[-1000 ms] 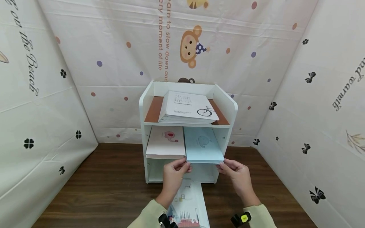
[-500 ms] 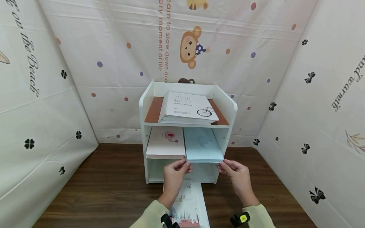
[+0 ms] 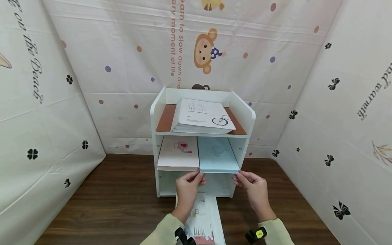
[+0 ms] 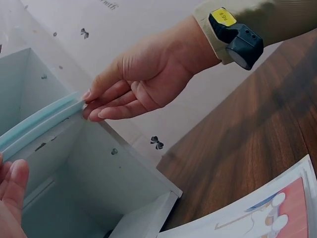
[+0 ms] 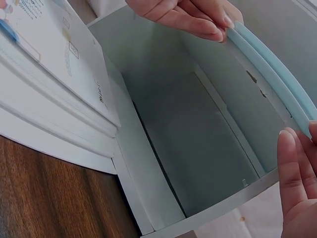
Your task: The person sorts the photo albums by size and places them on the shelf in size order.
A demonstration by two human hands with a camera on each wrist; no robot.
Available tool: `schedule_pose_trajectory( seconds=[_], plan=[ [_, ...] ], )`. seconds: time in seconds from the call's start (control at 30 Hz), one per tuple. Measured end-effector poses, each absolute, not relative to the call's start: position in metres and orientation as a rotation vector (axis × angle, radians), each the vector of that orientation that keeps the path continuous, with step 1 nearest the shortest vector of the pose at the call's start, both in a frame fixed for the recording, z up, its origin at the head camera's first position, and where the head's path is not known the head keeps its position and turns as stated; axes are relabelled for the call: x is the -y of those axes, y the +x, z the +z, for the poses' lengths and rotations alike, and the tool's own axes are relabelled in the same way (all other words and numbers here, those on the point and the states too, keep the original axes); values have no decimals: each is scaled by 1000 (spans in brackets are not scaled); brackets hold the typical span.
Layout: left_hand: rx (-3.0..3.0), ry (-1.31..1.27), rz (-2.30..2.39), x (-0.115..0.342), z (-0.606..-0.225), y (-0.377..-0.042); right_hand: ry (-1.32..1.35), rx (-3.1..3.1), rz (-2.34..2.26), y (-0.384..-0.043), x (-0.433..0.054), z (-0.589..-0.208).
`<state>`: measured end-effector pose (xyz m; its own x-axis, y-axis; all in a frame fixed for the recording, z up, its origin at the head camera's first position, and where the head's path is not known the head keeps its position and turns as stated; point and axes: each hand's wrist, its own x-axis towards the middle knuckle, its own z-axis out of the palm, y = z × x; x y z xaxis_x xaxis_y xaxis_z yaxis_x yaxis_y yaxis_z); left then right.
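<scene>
A stack of light blue notebooks (image 3: 218,154) with a whale drawing lies in the right half of the white shelf's middle compartment, its front edge right at the board's edge. My left hand (image 3: 186,190) pinches the front left corner; my right hand (image 3: 255,192) pinches the front right corner. In the left wrist view the right hand's thumb and fingers close on the corner of the blue notebooks (image 4: 44,121). From the right wrist, the left hand (image 5: 188,15) grips the other end. Beside the blue stack lie pink-white notebooks (image 3: 178,153) with a red elephant.
The white shelf (image 3: 155,163) stands on a dark wooden table (image 3: 122,204) against printed cloth walls. On its top board rests a thick stack of books (image 3: 205,114) with a bicycle cover. Another stack of books (image 3: 203,217) lies before the lower compartment, between the forearms.
The light blue notebooks have slid slightly back into the compartment, so their front edge sits farther in. Both hands moved slightly with them, still holding the corners.
</scene>
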<state>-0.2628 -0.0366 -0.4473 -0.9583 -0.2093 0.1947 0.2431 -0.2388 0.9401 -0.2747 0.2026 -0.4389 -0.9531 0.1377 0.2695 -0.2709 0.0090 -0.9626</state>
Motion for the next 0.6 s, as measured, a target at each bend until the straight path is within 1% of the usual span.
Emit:
schedule_pose_trajectory(
  seconds=[0.6],
  plan=[
    [1634, 16, -2333, 34, -443, -269, 88, 1924, 2034, -280, -197, -441]
  ],
)
